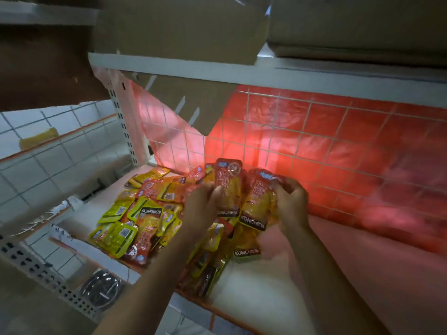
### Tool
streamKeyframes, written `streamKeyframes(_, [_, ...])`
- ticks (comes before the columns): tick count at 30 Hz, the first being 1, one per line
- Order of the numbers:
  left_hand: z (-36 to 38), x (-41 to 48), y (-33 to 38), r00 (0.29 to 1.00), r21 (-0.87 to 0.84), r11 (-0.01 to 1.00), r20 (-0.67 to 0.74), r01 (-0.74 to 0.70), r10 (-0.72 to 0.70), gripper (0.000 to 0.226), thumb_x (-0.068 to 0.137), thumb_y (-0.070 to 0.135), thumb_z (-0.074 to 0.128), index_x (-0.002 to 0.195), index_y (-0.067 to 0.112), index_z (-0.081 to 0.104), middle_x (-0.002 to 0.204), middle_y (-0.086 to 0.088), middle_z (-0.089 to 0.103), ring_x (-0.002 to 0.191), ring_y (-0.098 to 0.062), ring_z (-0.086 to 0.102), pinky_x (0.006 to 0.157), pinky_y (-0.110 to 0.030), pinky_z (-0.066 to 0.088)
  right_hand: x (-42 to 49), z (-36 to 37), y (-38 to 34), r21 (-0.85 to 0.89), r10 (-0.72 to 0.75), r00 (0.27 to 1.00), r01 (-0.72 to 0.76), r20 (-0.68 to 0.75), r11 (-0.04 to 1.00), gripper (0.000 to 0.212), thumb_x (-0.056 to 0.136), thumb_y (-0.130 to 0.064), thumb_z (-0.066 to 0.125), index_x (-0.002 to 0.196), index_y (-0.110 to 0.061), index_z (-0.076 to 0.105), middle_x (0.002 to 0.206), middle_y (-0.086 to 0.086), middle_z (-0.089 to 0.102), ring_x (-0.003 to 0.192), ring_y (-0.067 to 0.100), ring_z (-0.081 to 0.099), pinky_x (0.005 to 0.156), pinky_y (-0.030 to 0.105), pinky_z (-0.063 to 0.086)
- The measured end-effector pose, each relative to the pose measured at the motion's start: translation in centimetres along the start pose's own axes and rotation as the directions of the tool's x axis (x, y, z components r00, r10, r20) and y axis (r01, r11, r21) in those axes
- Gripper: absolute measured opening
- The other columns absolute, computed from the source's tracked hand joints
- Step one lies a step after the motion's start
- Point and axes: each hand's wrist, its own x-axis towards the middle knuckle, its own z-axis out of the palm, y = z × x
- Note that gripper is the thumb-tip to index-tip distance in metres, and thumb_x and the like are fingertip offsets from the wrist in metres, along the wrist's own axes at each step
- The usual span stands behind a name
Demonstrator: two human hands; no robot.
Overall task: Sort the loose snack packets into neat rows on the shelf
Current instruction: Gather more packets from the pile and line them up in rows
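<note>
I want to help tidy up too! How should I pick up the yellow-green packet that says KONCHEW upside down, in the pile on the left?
Pinch the yellow-green KONCHEW packet by its flat sealed rim at the upper-left edge, coming from above. It lies flat on top of the snack pile, and that edge looks free, while the left hand crowds its right side.

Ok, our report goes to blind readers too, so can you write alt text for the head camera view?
Two bare hands, the left hand and right hand, each hold upright red-and-yellow snack packets above a jumbled pile of packets on a white shelf backed by red plastic sheeting behind wire grid.
</note>
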Motion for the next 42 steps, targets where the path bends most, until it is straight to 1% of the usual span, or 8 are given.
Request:
streamKeyframes(3, [3.2, -0.6, 1.3, 0.988, -0.126, 0.986, 0.124, 0.112, -0.096, 0.034, 0.092, 0.028, 0.05, 0.061, 0.015, 0.049, 0.052, 0.01, 0.044, 0.051, -0.005, 0.044, 0.052, -0.032, 0.036, -0.5, -3.6, 0.5, 0.013, 0.05, 0.998, -0.049, -0.036, 0.999, 0.007, 0.079, -0.018, 0.072, 0.073, -0.022, 0.072, 0.075, 0.002, 0.067, 0.075, 0.021, 0.057, 0.072, 0.044, 0.05])
streamKeyframes(10, [10.5, -4.0, 7.1, 0.867, -0.316, 0.88, 0.462, 0.356, -0.185, 0.013, 0.093, 0.016, 0.059, 0.086, 0.008, 0.067, 0.085, -0.015, 0.069, 0.078, -0.031, 0.067, 0.073, -0.051, 0.055, -2.5, -13.7, -0.9, -0.002, 0.116, 0.982, -0.118, -0.149, 0.993, 0.011, 0.071, -0.036, 0.071, 0.072, -0.025, 0.074, 0.072, 0.003, 0.069, 0.072, 0.022, 0.062, 0.074, 0.059, 0.053])
streamKeyframes(17, [17.8, -9.3, 16.1, 0.725, -0.4, 0.771, 0.679, 0.496, -0.114, 0.012, 0.09, 0.003, 0.059, 0.097, 0.009, 0.067, 0.103, -0.015, 0.07, 0.092, -0.032, 0.068, 0.079, -0.045, 0.058, -6.1, -26.0, -3.6, -0.03, 0.134, 0.946, -0.15, -0.294, 0.988, 0.013, 0.085, -0.028, 0.069, 0.08, -0.017, 0.071, 0.084, 0.008, 0.074, 0.08, 0.029, 0.072, 0.077, 0.052, 0.058])
streamKeyframes(23, [24.7, -17.5, 24.4, 0.611, -0.377, 0.743, 0.79, 0.553, -0.054, 0.01, 0.09, 0.006, 0.06, 0.099, 0.008, 0.064, 0.108, -0.02, 0.065, 0.088, -0.029, 0.067, 0.08, -0.043, 0.056, -9.6, -39.3, -4.0, -0.186, 0.079, 0.919, -0.162, -0.386, 0.969, 0.029, 0.081, -0.052, 0.059, 0.093, -0.027, 0.069, 0.094, 0.005, 0.072, 0.086, 0.026, 0.069, 0.079, 0.053, 0.056])
streamKeyframes(27, [28.6, -23.6, 30.7, 0.559, -0.378, 0.716, 0.829, 0.587, -0.021, 0.008, 0.091, 0.005, 0.058, 0.092, 0.006, 0.066, 0.092, -0.013, 0.07, 0.076, -0.021, 0.069, 0.064, -0.031, 0.059, -12.7, -48.0, -5.5, -0.183, 0.113, 0.878, -0.22, -0.466, 0.958, 0.03, 0.092, -0.04, 0.055, 0.101, -0.016, 0.069, 0.094, 0.008, 0.07, 0.085, 0.026, 0.068, 0.08, 0.047, 0.057])
streamKeyframes(32, [34.1, -29.9, 37.3, 0.549, -0.339, 0.734, 0.834, 0.589, -0.055, 0.007, 0.088, 0.003, 0.062, 0.088, 0.006, 0.068, 0.084, -0.01, 0.068, 0.068, -0.014, 0.065, 0.061, -0.02, 0.057, -16.1, -58.9, -6.2, -0.115, 0.176, 0.832, -0.275, -0.526, 0.955, 0.03, 0.072, -0.04, 0.063, 0.076, -0.011, 0.07, 0.085, 0.016, 0.072, 0.081, 0.035, 0.069, 0.077, 0.059, 0.055])
streamKeyframes(35, [36.8, -32.8, 40.9, 0.547, -0.333, 0.767, 0.837, 0.548, -0.028, 0.019, 0.088, -0.002, 0.06, 0.075, 0.01, 0.065, 0.061, 0.0, 0.062, 0.048, -0.003, 0.056, 0.051, -0.014, 0.048, -18.6, -64.0, -7.7, -0.097, 0.174, 0.807, -0.274, -0.564, 0.957, 0.02, 0.086, -0.021, 0.062, 0.069, -0.013, 0.068, 0.089, 0.021, 0.071, 0.085, 0.038, 0.068, 0.082, 0.059, 0.053])
streamKeyframes(42, [43.4, -37.0, 47.3, 0.494, -0.279, 0.847, 0.869, 0.452, 0.022, 0.01, 0.09, 0.011, 0.063, 0.083, 0.006, 0.069, 0.059, -0.005, 0.06, 0.042, -0.006, 0.052, 0.046, -0.019, 0.04, -20.2, -73.3, -8.8, 0.032, 0.188, 0.75, -0.217, -0.634, 0.976, 0.016, 0.091, -0.014, 0.061, 0.101, -0.003, 0.067, 0.098, 0.022, 0.069, 0.084, 0.034, 0.068, 0.08, 0.05, 0.056])
